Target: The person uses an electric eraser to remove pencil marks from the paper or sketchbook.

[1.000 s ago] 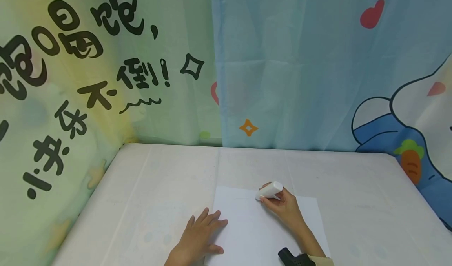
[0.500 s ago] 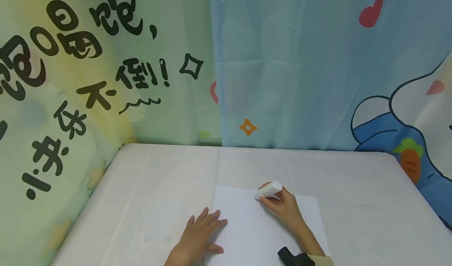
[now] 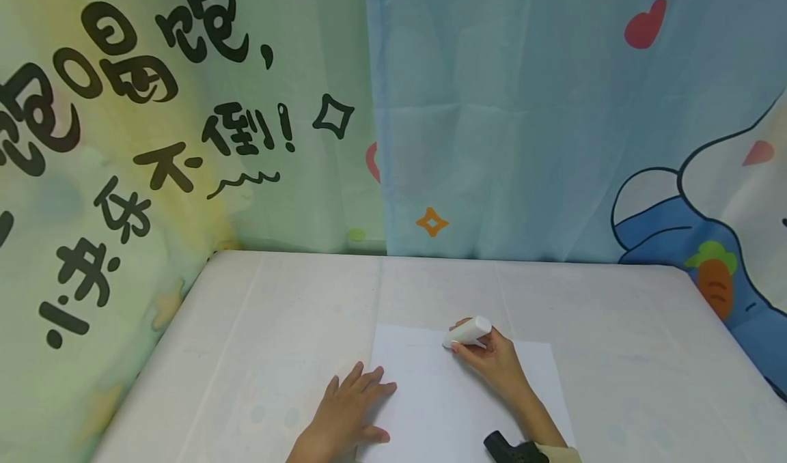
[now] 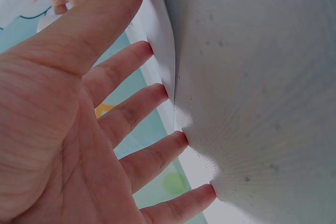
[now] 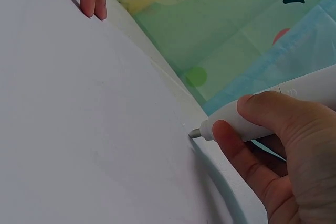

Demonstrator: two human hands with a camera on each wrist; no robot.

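Note:
A white sheet of paper lies on the pale table, with a faint line near its far edge. My right hand pinches a thick white pen-shaped tool, held tilted over that edge. In the right wrist view the thumb and fingers curl round the tool, and its narrow grey tip meets the paper. The left hand lies with fingers spread at the paper's left edge. In the left wrist view this hand has its fingertips on the paper edge and the tablecloth.
The table has a white cloth with creases. Printed curtains, one green with black lettering and one blue, hang behind it and along its left side. A black strap device sits at the right wrist.

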